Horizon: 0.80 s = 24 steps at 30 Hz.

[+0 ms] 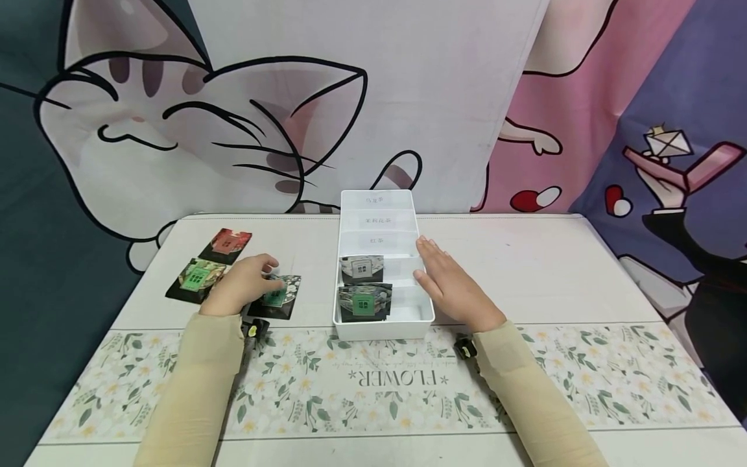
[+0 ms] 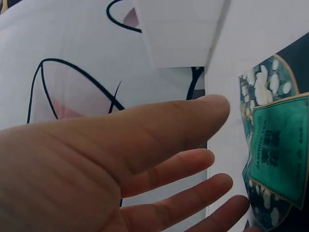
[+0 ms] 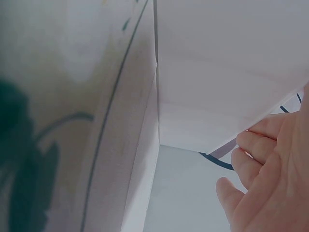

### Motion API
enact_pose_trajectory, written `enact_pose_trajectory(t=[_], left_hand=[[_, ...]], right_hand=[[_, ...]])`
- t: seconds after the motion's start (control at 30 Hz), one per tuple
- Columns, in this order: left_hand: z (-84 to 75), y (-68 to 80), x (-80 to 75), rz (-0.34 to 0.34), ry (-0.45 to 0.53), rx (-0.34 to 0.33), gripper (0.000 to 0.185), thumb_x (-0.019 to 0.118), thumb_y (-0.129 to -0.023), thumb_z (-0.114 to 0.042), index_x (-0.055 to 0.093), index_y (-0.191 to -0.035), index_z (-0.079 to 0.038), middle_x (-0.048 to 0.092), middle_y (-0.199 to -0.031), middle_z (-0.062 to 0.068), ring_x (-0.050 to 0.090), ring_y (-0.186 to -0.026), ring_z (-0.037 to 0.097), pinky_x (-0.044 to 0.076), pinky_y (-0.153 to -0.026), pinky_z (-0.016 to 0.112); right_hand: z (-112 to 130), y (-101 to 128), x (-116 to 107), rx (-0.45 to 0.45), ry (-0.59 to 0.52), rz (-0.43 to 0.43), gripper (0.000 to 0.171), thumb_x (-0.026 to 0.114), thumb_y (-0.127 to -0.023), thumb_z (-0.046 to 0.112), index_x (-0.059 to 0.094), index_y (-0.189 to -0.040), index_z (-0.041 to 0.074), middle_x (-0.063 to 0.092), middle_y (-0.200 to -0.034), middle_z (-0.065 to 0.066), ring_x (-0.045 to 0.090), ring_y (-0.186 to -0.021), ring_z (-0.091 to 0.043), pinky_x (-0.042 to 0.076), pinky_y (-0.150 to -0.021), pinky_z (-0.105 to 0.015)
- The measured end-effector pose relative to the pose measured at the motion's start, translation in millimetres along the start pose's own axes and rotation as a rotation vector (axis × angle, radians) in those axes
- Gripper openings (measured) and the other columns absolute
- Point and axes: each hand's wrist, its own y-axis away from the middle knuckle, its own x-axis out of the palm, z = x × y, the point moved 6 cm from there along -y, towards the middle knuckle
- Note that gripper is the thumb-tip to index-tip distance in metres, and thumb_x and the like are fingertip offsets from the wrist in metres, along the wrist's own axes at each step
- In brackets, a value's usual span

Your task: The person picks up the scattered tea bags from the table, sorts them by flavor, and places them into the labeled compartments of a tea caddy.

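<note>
My left hand (image 1: 245,282) reaches over a dark tea bag packet (image 1: 289,299) with a green label and white flowers. In the left wrist view its thumb and fingers are extended and spread beside the jasmine tea packet (image 2: 280,150), with a gap between thumb and packet. My right hand (image 1: 458,288) lies with straight fingers along the right side of a white divided box (image 1: 382,332). The right wrist view shows those fingertips at the edge of the box wall (image 3: 207,96). In the box's front compartments are a green-labelled packet (image 1: 363,303) and a pale-labelled packet (image 1: 363,268).
Left of the left hand lie a red-labelled packet (image 1: 226,244) and a light-green-labelled packet (image 1: 195,279). The box's rear compartments carry handwritten labels (image 1: 378,220). A floral strip (image 1: 385,389) crosses the white table, and a cartoon cat curtain (image 1: 192,155) hangs behind.
</note>
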Motion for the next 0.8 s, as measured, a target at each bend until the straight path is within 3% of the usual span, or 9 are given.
enact_pose_trajectory(t=[0.4, 0.8], left_hand=[[-0.5, -5.5, 10.6, 0.009, -0.127, 0.023, 0.055, 0.076, -0.092, -0.022, 0.056, -0.132, 0.009, 0.060, -0.126, 0.033, 0.061, -0.109, 0.047, 0.051, -0.088, 0.058], [1.3, -8.3, 12.6, -0.003, -0.156, 0.012, 0.060, 0.079, -0.089, -0.022, 0.055, -0.134, 0.010, 0.058, -0.128, 0.034, 0.057, -0.115, 0.050, 0.049, -0.094, 0.061]], right_hand=[[1, 0, -1, 0.002, -0.006, 0.005, 0.065, 0.036, -0.111, 0.038, 0.016, -0.160, 0.000, 0.017, -0.167, -0.015, 0.011, -0.155, -0.028, 0.012, -0.125, -0.046], [1, 0, -1, 0.008, -0.008, 0.009, 0.066, 0.036, -0.111, 0.038, 0.016, -0.160, 0.000, 0.016, -0.168, -0.014, 0.011, -0.155, -0.028, 0.013, -0.125, -0.047]])
